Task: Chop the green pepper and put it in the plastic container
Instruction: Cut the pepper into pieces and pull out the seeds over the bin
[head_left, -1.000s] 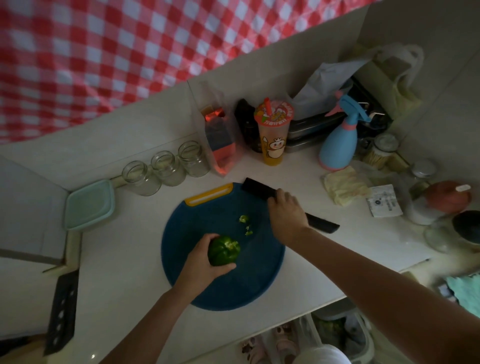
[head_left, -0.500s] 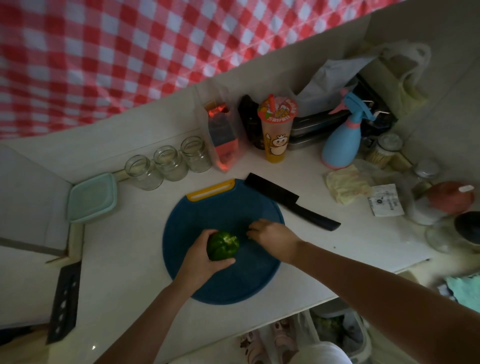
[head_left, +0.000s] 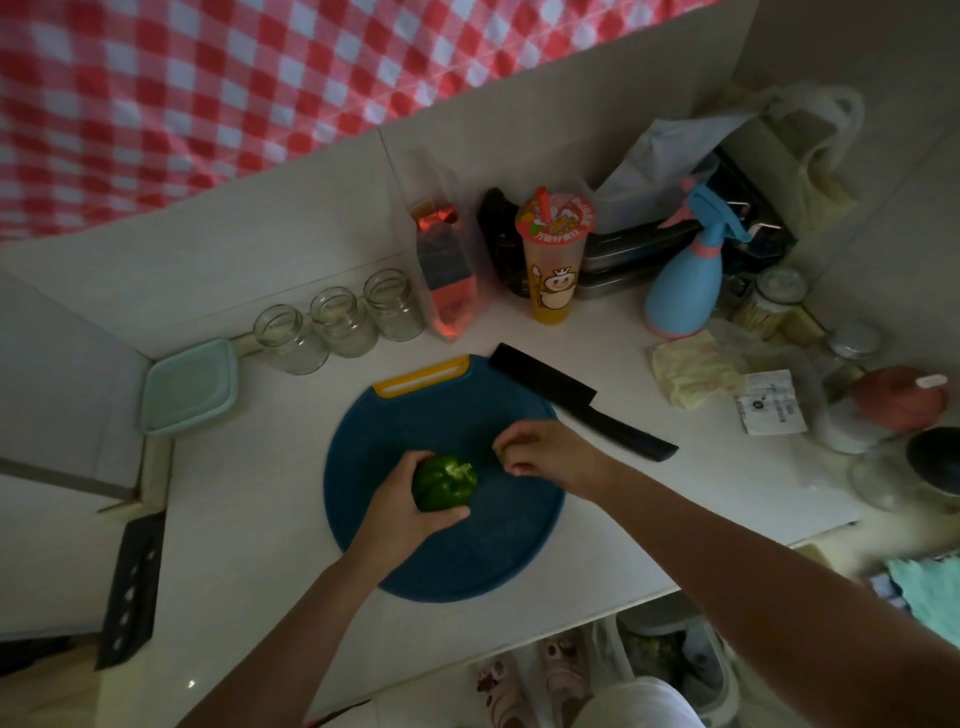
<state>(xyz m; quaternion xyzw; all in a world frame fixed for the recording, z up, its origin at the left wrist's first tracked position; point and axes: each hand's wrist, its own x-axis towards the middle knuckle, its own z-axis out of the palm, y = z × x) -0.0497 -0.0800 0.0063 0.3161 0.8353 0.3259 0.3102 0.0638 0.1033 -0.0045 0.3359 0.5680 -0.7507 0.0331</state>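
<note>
A left hand (head_left: 410, 499) grips the pepper (head_left: 444, 483), pale core showing, mid-board (head_left: 467, 561) near the table's (head_left: 249, 519) front edge. The right hand (head_left: 550, 454) hovers just beside it, fingers bunched; whether they pinch anything cannot be told. The knife (head_left: 571, 400) lies untouched by the board's far right edge. The container (head_left: 189, 387) sits, apparently lidded, at the far left corner. Chopping looks barely begun, with the pepper largely whole and the filling still to do.
</note>
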